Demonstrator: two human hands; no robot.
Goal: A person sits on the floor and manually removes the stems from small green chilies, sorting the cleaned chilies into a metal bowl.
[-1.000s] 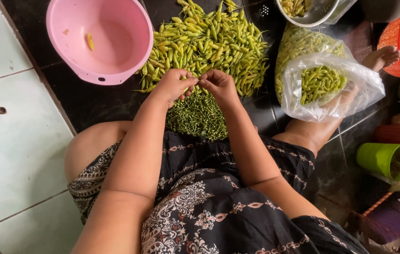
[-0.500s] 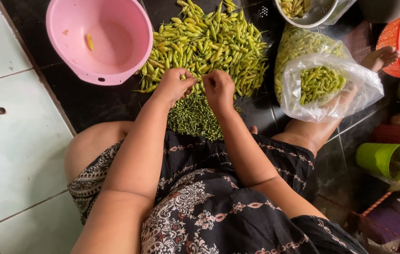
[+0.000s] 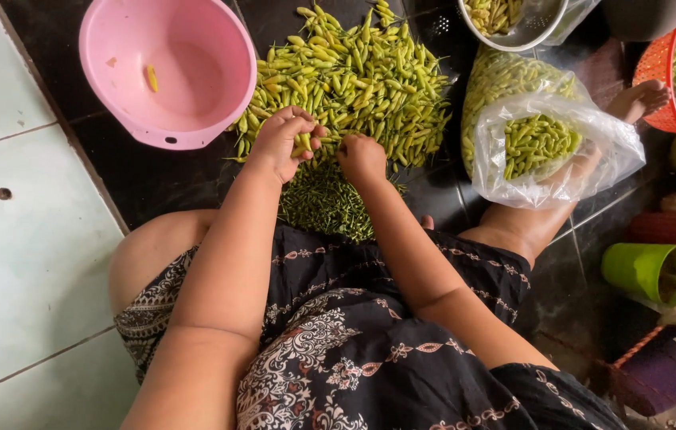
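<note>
At the centre of the frame, the left hand (image 3: 280, 143) pinches a small chilli (image 3: 303, 144) at the near edge of the chilli heap (image 3: 354, 80). The right hand (image 3: 362, 157) rests closed just beside it, above the pile of green stems (image 3: 326, 207). A pink bowl (image 3: 167, 72) sits upper left.

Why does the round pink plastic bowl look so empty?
Nearly empty: the round pink plastic bowl stands upright on the dark floor, its bare bottom showing, with one small yellow chili and a tiny scrap inside.

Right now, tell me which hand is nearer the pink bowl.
Left. The left hand sits just right of the pink bowl, over the chilli pile; the right hand lies farther right.
</note>
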